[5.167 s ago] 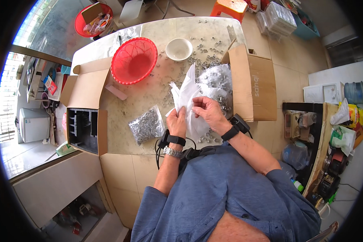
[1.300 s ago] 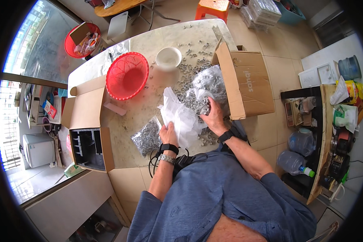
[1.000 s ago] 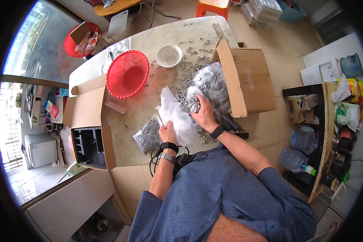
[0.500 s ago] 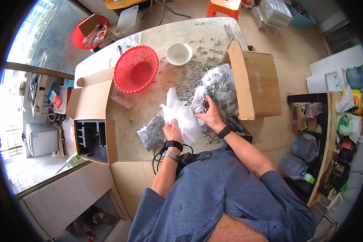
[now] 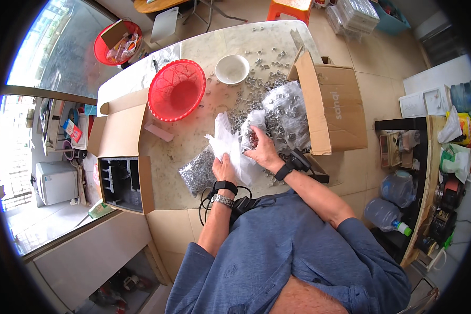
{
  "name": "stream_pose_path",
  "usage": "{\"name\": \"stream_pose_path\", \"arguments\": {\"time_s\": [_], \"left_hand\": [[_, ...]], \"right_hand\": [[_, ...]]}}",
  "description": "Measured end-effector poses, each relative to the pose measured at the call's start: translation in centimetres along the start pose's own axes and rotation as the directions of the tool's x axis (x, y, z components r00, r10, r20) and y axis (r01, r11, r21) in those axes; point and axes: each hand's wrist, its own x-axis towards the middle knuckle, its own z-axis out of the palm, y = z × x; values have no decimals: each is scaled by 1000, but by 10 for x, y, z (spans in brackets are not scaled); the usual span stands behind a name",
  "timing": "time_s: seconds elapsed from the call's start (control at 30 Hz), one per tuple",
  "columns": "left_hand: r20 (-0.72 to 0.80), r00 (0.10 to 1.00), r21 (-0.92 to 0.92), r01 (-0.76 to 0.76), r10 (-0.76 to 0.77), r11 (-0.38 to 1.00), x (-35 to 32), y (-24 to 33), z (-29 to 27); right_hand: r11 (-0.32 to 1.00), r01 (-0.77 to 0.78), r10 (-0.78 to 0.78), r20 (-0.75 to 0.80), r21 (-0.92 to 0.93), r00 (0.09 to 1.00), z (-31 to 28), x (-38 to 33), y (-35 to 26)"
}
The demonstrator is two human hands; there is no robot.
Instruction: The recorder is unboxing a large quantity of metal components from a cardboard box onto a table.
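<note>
Plainly Working Two-Handed, Close In and Low

Pinching the white film [image 5: 228,148] between thumb and fingers of the left hand [image 5: 223,168], probably gripping near its edge so as to spread the limp layers rather than crumple them. Curling the right hand [image 5: 264,152] just beside it, around a whitish bundle [image 5: 252,127] with bits of metal showing; perhaps rounding the fingers against spills, but hiding the fingertips, so not being able to tell cupping from pinching.

Holding both hands over the near part of the table [image 5: 165,162], between the filled clear bag [image 5: 196,171] on the left and the metal-strewn plastic heap [image 5: 286,107] on the right, presumably for a short reach. Seeing that heap lying by the flap of the brown carton [image 5: 343,107], maybe using cardboard as a backstop. Seeing loose metal rings [image 5: 237,121] lying scattered beyond the hands, apparently within easy picking. Seeing the red basket [image 5: 159,86] and white bowl [image 5: 232,69] standing farther off, and the open box [image 5: 121,131] sitting at the table's left side, likely all giving elbow room.
</note>
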Motion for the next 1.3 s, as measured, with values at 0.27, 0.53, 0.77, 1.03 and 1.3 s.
{"name": "stream_pose_path", "arguments": {"time_s": [0.27,0.53,0.77,1.03,1.3], "left_hand": [[-19,998,57,-55,56,997,-5,9,-5],[-2,994,98,-107,108,989,-2,10,-6],[-27,993,72,-115,117,991,1,10,-13],[-28,991,27,-130,130,991,2,9,-24],[-15,992,61,-127,128,990,-5,19,-17]], "right_hand": [[991,-34,48,-111,132,993,-26,-9,17],[983,-161,173,-160,85,972,-28,-13,14],[898,91,-131,-64,-431,989,-28,7,-4],[973,-127,127,-14,-195,992,-26,18,11],[914,-287,321,-80,289,944,-18,4,25]]}}
